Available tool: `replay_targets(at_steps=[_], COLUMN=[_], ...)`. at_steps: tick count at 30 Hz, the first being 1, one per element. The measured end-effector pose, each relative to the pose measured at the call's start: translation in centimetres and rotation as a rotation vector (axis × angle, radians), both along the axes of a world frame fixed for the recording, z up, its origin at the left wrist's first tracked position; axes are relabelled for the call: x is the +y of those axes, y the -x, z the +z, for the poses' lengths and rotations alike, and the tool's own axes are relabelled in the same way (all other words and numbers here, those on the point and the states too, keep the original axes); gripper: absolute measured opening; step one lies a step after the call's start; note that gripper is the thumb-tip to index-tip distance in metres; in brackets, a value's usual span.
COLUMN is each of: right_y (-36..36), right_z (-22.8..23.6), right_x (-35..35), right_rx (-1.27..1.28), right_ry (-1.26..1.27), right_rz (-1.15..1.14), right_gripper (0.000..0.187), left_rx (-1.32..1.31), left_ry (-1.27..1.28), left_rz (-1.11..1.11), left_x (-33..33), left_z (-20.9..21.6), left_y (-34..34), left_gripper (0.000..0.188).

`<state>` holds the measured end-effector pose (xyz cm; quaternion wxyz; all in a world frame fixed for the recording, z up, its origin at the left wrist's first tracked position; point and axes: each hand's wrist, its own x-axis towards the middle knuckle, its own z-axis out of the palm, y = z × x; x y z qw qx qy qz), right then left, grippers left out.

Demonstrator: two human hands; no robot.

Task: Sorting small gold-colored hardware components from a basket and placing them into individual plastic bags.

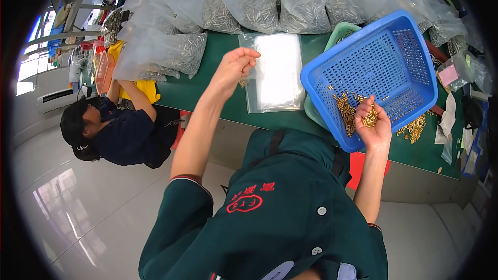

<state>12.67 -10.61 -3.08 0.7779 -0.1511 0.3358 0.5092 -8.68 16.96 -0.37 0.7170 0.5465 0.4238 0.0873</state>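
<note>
My right hand point(374, 129) is palm up in the near part of a blue plastic basket point(317, 80), its fingers curled round several small brass cylindrical pieces point(370, 119). More loose brass pieces point(344, 113) lie in the basket beside that hand. Over the table, left of a stack of clear plastic bags point(279, 72), my left hand point(234, 70) is raised with its fingers bent together. Whatever it may hold is hidden. A little brass colour shows just under its palm.
Clear bags of silvery metal pieces point(254, 11) line the back of the green table point(223, 102). The blue basket tilts over a green basket point(340, 33). Loose brass pieces point(415, 128) lie right of it. A co-worker point(111, 129) is at the left, arms at the table.
</note>
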Motion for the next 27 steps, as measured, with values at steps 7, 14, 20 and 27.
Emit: replay_targets(at_steps=[7,14,20,27], right_y=[0.4,1.3,1.7,1.9], right_z=[0.3,0.4,0.5,0.5], right_x=[-0.2,-0.5,-0.2,0.2], right_rx=[-0.016,-0.003,0.002,-0.008], right_ry=[-0.011,-0.001,-0.019,-0.007], right_rz=[-0.005,-0.029,-0.059,-0.055], right_gripper=[0.018,0.019,0.018,0.018], left_rx=[0.434,0.457,0.425,0.503], left_ry=[-0.738,-1.117,-1.181,-1.272], left_rz=[-0.766,-1.468,-1.694,-1.848], left_x=[3.1,4.2,4.5,4.5], left_z=[1.3,-0.7,-1.9,-1.7], left_y=[-4.1,-7.1,-6.7,-6.2], left_gripper=[0.019,0.013,0.012,0.009])
